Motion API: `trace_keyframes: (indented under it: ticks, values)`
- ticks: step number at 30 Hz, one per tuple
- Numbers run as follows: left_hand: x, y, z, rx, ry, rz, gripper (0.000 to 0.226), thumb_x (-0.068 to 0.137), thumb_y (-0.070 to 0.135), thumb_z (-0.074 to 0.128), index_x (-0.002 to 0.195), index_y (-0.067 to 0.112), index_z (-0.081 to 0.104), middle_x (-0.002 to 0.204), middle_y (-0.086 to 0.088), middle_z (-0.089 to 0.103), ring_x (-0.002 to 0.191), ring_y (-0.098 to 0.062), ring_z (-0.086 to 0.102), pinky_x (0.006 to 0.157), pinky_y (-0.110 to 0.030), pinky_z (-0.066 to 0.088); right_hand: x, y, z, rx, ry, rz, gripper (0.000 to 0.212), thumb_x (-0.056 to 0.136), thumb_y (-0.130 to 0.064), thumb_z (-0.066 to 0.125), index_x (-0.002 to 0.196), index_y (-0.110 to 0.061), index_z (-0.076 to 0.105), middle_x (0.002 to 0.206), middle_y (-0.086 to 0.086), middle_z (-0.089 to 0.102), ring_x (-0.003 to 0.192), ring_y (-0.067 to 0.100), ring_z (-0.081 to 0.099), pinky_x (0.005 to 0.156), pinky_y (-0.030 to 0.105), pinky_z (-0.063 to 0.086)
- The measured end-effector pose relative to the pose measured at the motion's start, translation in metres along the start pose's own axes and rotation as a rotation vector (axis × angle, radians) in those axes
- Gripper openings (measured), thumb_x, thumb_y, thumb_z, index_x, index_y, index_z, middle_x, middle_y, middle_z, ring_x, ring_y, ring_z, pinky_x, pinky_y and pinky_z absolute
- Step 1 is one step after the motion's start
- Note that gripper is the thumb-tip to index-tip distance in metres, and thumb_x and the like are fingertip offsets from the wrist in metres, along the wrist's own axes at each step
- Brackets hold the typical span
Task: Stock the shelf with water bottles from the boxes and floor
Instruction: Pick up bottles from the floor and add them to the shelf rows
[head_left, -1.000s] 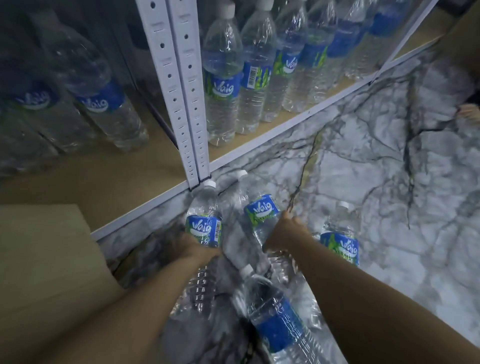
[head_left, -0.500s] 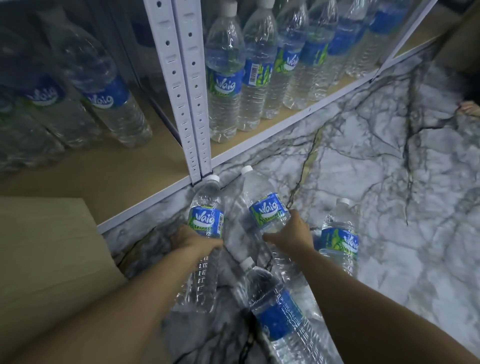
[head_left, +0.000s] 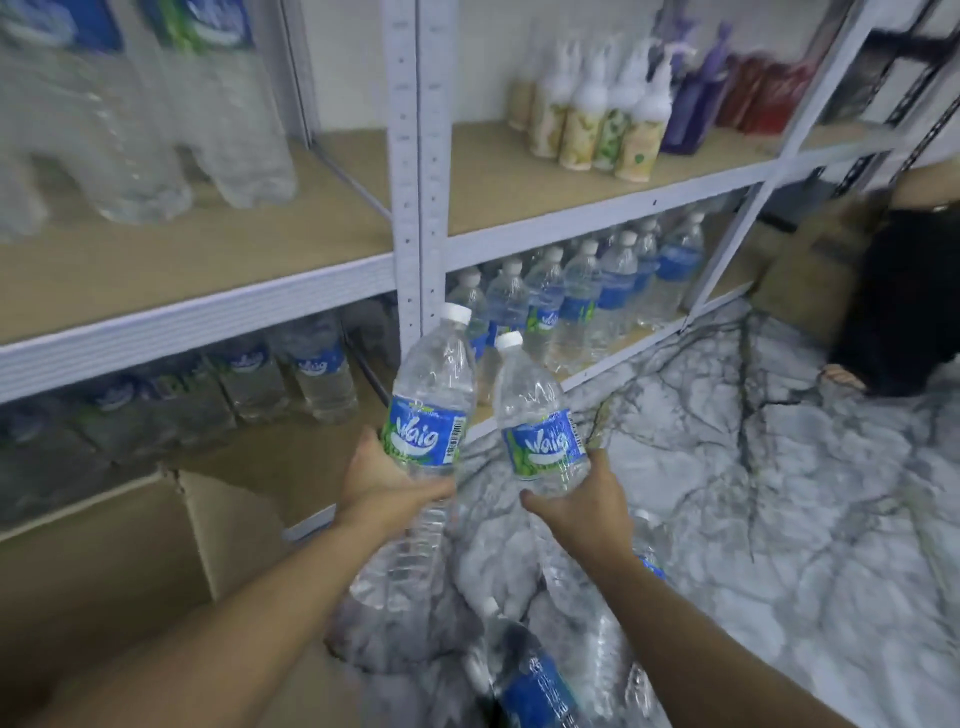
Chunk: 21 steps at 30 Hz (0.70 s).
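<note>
Centre of frame, left hand: wrapped round the waist of one water bottle, cap up, leaning slightly right.
Right hand: curled round the lower body of a second bottle, just beside the first.
Target, my guess: shelf board, left of frame, bare wood beside the standing bottles at upper left.
Remaining stock: floor bottle at lower centre; cardboard box at lower left.
Risk 1: white upright post stands directly behind both bottles; a straight push could knock a cap against it.
Risk 2: thin ribbed walls may flex and slip in a one-handed grip.
Risk 3: setting down too close could topple the standing bottles.
</note>
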<state>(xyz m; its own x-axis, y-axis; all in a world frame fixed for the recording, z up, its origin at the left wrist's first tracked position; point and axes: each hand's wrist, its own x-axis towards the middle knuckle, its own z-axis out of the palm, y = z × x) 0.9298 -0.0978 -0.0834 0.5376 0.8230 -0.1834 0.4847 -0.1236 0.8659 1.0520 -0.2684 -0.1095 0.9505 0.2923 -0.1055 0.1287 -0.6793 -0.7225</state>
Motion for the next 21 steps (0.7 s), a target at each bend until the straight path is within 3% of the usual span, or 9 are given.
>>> trace_keyframes:
  ticks: [4,8,14,18,21]
  values:
    - [-0.032,0.049,-0.06,-0.094,0.152,0.096,0.086,0.029,0.05,0.085,0.105,0.02,0.057,0.095,0.004,0.07,0.086,-0.018,0.067,0.077,-0.031,0.054,-0.041,-0.06,-0.03,0.244,0.062,-0.133,0.07,0.055,-0.033,0.087,0.115,-0.022,0.051,0.102,-0.003,0.063,0.093,0.016,0.062,0.077,0.029,0.048]
    - [-0.085,0.09,-0.126,-0.199,0.31,0.163,0.069,0.046,0.037,0.092,0.103,0.021,0.057,0.093,0.006,0.068,0.087,-0.015,0.065,0.08,-0.028,0.05,-0.089,-0.121,-0.058,0.431,0.022,-0.294,0.054,0.064,-0.016,0.088,0.104,-0.02,0.052,0.084,-0.018,0.059,0.069,-0.017,0.056,0.06,0.003,0.04]
    - [-0.164,0.116,-0.22,-0.276,0.531,0.244,0.062,0.052,0.029,0.092,0.101,0.019,0.056,0.087,0.007,0.067,0.084,-0.017,0.064,0.07,-0.025,0.044,-0.171,-0.208,-0.071,0.525,-0.078,-0.509,0.058,0.062,-0.022,0.089,0.105,-0.026,0.05,0.088,-0.013,0.063,0.082,0.005,0.064,0.056,0.003,0.04]
    - [-0.201,0.11,-0.273,-0.24,0.643,0.316,0.052,0.052,0.024,0.093,0.094,0.021,0.061,0.083,0.007,0.071,0.073,-0.005,0.065,0.057,-0.018,0.044,-0.219,-0.257,-0.057,0.56,-0.171,-0.629,0.058,0.058,-0.025,0.091,0.102,-0.027,0.054,0.089,-0.013,0.067,0.079,-0.008,0.061,0.059,0.003,0.043]
    - [-0.221,0.1,-0.308,-0.252,0.746,0.313,0.058,0.052,0.024,0.092,0.098,0.019,0.057,0.084,0.008,0.067,0.073,-0.007,0.062,0.055,-0.017,0.041,-0.252,-0.29,-0.04,0.608,-0.274,-0.659,0.059,0.056,-0.03,0.091,0.104,-0.026,0.056,0.092,-0.012,0.07,0.084,0.002,0.067,0.066,0.012,0.047]
